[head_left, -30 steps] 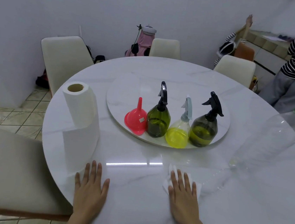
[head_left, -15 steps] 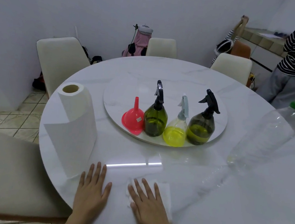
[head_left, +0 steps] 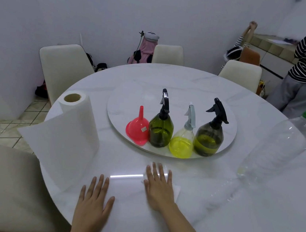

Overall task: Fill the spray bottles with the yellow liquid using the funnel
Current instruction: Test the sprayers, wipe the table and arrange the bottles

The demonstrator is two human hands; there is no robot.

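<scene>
Red plastic, the funnel point(head_left: 138, 131) stands mouth-down on the turntable point(head_left: 227, 145), spout straight up, a small pale sticker on its side, unreadable. Beyond your right hand point(head_left: 158, 188), three spray bottles point(head_left: 182, 138) stand upright in a row beside it, nozzles up. That hand presses flat on a white tissue point(head_left: 176, 192), fingers straight; your left hand point(head_left: 93, 204) lies flat on the table point(head_left: 230, 229), holding nothing.

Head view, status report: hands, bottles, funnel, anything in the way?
Left hand flat on table; right hand flat on paper towel. Three spray bottles capped, holding liquid; funnel inverted beside them. Nothing blocking.
</scene>
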